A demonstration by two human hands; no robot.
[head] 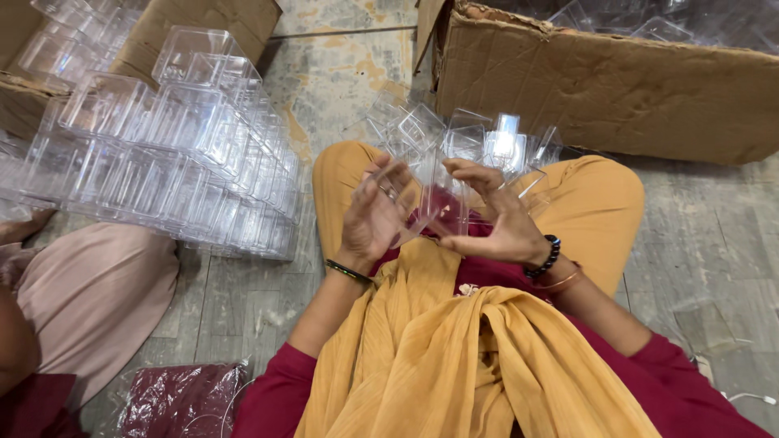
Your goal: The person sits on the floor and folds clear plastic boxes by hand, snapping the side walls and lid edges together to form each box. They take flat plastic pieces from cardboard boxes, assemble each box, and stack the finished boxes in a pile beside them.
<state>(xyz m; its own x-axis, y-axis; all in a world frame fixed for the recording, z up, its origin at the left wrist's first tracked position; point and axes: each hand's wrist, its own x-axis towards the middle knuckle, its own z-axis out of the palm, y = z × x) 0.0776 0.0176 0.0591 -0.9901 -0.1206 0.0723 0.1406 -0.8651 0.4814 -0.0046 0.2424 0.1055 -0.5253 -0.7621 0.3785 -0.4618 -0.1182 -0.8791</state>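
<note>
Grey stone floor [341,73], stained and cracked, carries everything, and the person sits on it cross-legged in mustard trousers with a mustard scarf [454,357] draped down the front. Above the lap, the left hand [375,215] and the right hand [497,217] meet around a clear plastic box [426,195]. The left hand is half open, palm turned inward, its fingers spread flat against the box's left wall; the right hand curls more tightly, thumb and fingertips pinching the box's right side and upper rim. The box therefore lies directly between the two hands, touching both, tilted with its open mouth toward the person and its long axis running away from the body; neither hand is clearly nearer, though the right seems to have the firmer grip. A black band sits on the left wrist, dark beads and a copper bangle on the right. Just beyond the held box, on the lap and knees, lies a loose heap of clear plastic pieces [487,138]. Left of the box, well apart, stands a big stack of clear boxes [162,170] in nested rows. Behind that stack sits an open cardboard carton [154,32], and to the right of the held box, farther back, a large torn carton [600,89] holding more clear pieces. At the far left another person's knee in pale cloth [89,292] shows.
</note>
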